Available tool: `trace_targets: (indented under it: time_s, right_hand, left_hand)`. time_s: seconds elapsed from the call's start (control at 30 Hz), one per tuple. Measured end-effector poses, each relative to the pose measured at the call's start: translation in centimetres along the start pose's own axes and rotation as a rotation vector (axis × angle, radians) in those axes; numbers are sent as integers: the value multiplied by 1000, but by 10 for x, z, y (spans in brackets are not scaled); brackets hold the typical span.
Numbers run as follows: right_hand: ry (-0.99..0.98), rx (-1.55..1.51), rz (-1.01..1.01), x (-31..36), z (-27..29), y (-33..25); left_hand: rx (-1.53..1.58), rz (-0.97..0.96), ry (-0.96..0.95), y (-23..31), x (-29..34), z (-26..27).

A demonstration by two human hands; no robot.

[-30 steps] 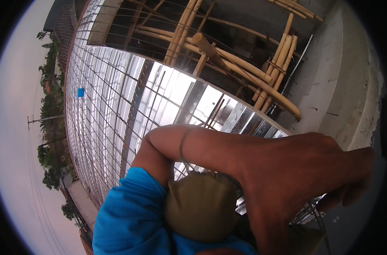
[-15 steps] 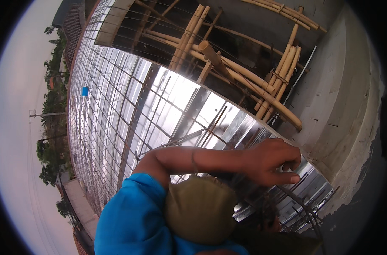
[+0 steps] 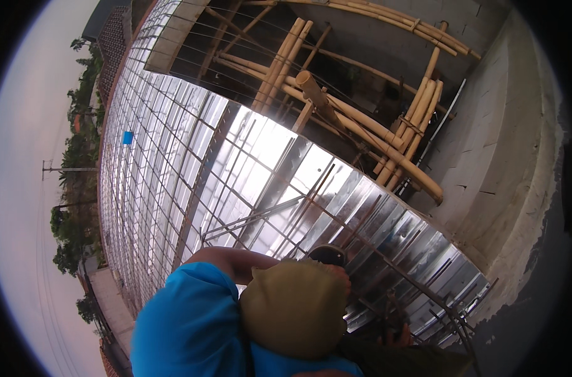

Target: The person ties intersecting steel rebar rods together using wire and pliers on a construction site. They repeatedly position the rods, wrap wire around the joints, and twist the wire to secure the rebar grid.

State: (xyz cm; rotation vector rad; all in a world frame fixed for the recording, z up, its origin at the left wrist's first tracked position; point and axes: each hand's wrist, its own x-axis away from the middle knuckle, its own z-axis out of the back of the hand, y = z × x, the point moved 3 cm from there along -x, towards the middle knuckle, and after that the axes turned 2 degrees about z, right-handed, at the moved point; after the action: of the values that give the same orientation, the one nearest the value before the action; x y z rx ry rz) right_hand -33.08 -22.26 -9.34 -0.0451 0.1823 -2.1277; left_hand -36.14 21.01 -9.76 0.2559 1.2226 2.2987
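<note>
Rebar mesh point(image 3: 173, 182) lies laid over most of the deck point(image 3: 386, 220), loose bars point(image 3: 449, 314) at 5 o'clock unfinished; right hand point(image 3: 396, 338) among them, grip unclear; left hand hidden.

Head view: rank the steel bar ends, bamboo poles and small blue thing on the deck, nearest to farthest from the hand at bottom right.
From the hand:
1. Steel bar ends, just to its right, at the near edge of the metal deck.
2. Bamboo poles, above it, past the deck edge.
3. Small blue thing, far off at upper left on the deck.
</note>
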Motion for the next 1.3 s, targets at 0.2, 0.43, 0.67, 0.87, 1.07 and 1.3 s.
trace_targets:
  time_s: [0.2,0.43,0.67,0.87,1.07,1.3]
  right_hand:
    - [175,132,150,-29,8,1]
    - [238,90,175,-30,1,4]
    - [-67,-112,-54,-14,14,-6]
    - [-345,-107,-201,-24,39,-11]
    - [-263,-212,-213,-37,51,-13]
    - [-305,-335,-274,-38,56,-7]
  left_hand:
    - [-29,-68,-41,-12,8,-14]
    - [-42,-93,-100,-19,9,-14]
    - [-9,-113,-158,-20,4,4]
    - [-55,58,-145,11,-11,29]
    - [-3,95,-241,16,-17,43]
    - [52,70,-55,15,-21,37]
